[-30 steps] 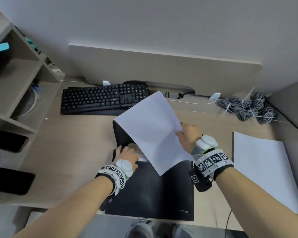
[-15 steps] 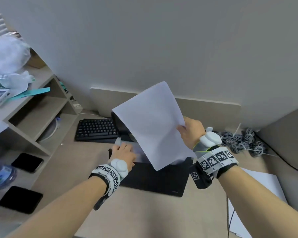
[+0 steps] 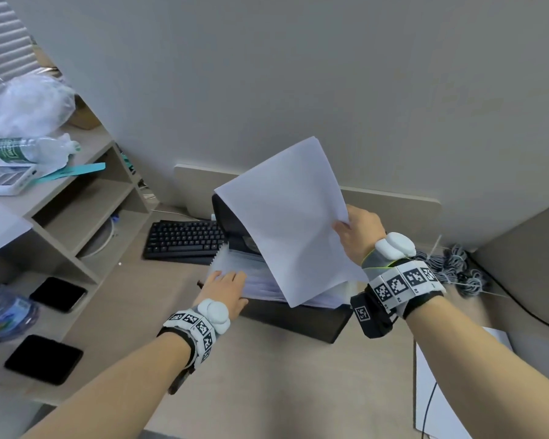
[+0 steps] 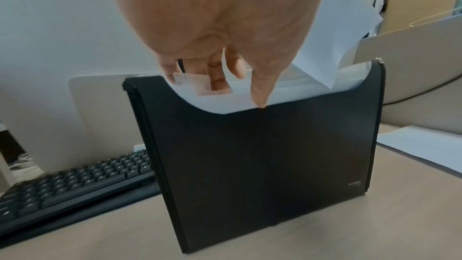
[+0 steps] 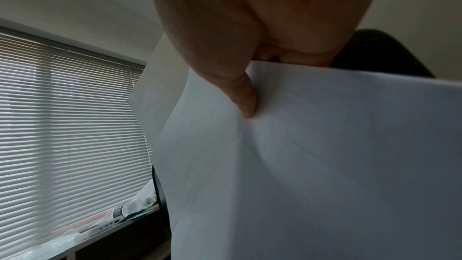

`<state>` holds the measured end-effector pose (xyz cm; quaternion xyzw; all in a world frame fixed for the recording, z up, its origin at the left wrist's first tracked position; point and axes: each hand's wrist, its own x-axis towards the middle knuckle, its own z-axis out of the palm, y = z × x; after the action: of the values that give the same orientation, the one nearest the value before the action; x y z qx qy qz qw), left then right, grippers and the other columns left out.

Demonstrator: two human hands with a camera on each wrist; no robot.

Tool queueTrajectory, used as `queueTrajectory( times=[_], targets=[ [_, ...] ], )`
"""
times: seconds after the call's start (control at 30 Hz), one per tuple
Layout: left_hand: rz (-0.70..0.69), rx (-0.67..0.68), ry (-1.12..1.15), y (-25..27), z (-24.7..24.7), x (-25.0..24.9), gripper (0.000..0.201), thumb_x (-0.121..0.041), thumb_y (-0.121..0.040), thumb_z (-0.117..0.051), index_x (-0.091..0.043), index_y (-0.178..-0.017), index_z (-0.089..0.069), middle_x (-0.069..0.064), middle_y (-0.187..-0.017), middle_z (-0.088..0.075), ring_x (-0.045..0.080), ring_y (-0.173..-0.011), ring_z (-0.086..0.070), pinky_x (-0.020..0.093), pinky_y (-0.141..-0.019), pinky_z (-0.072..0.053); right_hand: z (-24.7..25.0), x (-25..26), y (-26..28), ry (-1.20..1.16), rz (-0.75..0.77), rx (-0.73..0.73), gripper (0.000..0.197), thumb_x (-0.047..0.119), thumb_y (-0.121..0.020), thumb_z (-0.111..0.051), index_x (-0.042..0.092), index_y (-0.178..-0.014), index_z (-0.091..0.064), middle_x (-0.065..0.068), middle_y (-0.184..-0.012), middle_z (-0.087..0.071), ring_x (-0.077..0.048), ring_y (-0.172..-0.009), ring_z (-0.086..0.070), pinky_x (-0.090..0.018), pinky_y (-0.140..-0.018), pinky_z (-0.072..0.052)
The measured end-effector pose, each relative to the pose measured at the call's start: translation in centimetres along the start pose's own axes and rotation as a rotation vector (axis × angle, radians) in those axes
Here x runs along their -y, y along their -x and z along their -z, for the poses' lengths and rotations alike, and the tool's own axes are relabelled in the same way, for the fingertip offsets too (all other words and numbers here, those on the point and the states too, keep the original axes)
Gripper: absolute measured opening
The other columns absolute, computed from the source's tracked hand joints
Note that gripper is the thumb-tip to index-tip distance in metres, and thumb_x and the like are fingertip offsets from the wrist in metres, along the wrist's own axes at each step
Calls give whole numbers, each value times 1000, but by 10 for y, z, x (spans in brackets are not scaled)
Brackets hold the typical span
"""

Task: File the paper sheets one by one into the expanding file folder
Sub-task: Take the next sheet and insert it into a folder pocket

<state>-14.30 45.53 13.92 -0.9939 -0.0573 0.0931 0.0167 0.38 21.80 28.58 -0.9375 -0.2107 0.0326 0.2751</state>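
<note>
A black expanding file folder [image 3: 301, 320] stands on the desk with its flap back and its pale pockets fanned open. My left hand [image 3: 225, 286] grips the top of the front pockets. In the left wrist view the hand [image 4: 225, 66] has its fingers down behind translucent dividers and its thumb on the folder's [image 4: 262, 165] front wall. My right hand [image 3: 355, 229] pinches a white paper sheet [image 3: 286, 217] at its right edge. The sheet hangs tilted over the folder, its lower corner just above the pockets. In the right wrist view, the thumb [image 5: 243, 94] presses on the sheet [image 5: 325, 165].
A black keyboard [image 3: 184, 239] lies behind and left of the folder. More white sheets [image 3: 441, 391] lie on the desk to the right. A shelf unit [image 3: 76, 217] with two dark phones [image 3: 57, 294] stands at the left. Coiled grey cables [image 3: 457, 267] sit at the back right.
My right hand has lifted the sheet and swung it more upright over the folder. My left hand stays at the folder's top, where the pockets now show fanned out. The head view has tilted up.
</note>
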Motion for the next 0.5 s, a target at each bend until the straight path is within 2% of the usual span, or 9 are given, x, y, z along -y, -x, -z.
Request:
queueTrajectory(
  times=[0.13,0.2,0.27,0.37,0.43,0.5],
  targets=[
    [19,-29,105,-2,2,2,39,-41,-97,-42,-18,-129,-36,0,-122,-60,21,-108,-60,31,-113,-23,0,0,2,-6,-4,4,17,11,-91,-48,6,-102,-59,-15,-91,-65,-35,-82,-54,-34,-70,-42],
    [8,-27,97,-2,3,3,44,-42,-99,-37,-19,-136,-31,2,-120,-62,22,-105,-61,32,-113,-25,1,0,2,-8,-10,15,17,11,-91,-47,7,-101,-59,-15,-91,-65,-36,-83,-55,-35,-71,-43],
    [-14,-42,55,-3,4,2,43,-36,-101,-35,-19,-140,-27,3,-116,-63,23,-102,-62,32,-111,-28,2,2,1,1,-12,15,16,11,-91,-47,7,-100,-59,-15,-90,-65,-36,-82,-53,-35,-70,-43],
    [-21,-37,13,-3,6,1,40,-26,-100,-38,-19,-138,-27,3,-111,-63,26,-96,-61,32,-101,-35,3,2,0,2,-19,17,15,12,-90,-47,7,-98,-58,-14,-87,-63,-38,-84,-55,-37,-72,-45],
    [10,-23,43,-3,9,2,35,-28,-99,-40,-19,-132,-31,3,-109,-63,28,-93,-59,33,-88,-43,3,3,0,6,-15,22,14,11,-90,-46,7,-96,-58,-11,-83,-61,-38,-84,-55,-37,-72,-45],
    [10,-7,55,-4,14,3,24,-29,-99,-40,-19,-121,-38,3,-107,-62,29,-90,-58,36,-82,-47,3,3,1,2,-13,20,14,11,-90,-46,7,-96,-58,-12,-85,-63,-38,-84,-55,-39,-73,-47]
  ],
)
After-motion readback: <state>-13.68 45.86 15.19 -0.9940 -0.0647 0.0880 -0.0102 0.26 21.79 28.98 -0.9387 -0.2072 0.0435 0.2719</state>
